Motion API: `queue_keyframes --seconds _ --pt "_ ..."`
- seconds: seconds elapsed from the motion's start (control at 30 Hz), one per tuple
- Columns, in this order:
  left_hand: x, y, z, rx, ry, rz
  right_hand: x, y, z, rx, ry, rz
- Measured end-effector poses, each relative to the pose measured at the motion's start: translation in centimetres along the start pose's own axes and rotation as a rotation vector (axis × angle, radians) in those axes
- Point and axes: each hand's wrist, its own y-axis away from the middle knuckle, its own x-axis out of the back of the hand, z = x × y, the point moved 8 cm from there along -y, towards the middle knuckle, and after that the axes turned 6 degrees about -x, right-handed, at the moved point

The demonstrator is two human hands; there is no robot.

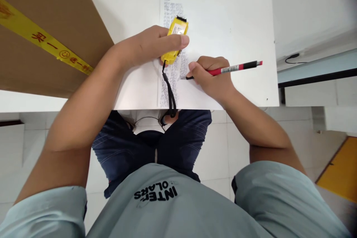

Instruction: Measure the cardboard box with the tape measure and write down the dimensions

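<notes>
My left hand [150, 46] is closed around a small yellow device [175, 37] with a black wrist strap [169, 93] that hangs down over the table's front edge. My right hand [212, 76] grips a red and black pen [231, 68], its tip touching a narrow sheet of paper [174, 81] covered with lines of writing. The paper lies on a white table [228, 18], and the device is held just above it.
A brown cardboard box [47, 26] with yellow printed tape [41, 39] stands at the table's left. A white tiled floor [217, 156] lies below. There is a yellow surface [341, 171] at the lower right and a black cable [292, 58] at the right.
</notes>
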Motion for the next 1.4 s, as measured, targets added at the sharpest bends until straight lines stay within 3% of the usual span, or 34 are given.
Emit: queue_keyframes --seconds 0.13,1.4 --pt "0.05 -0.02 0.03 -0.011 -0.012 -0.007 -0.18 -0.06 -0.07 -0.007 -0.021 -0.038" --pt "0.57 -0.15 -0.68 0.022 -0.063 0.035 0.61 0.28 0.42 -0.035 -0.036 0.059"
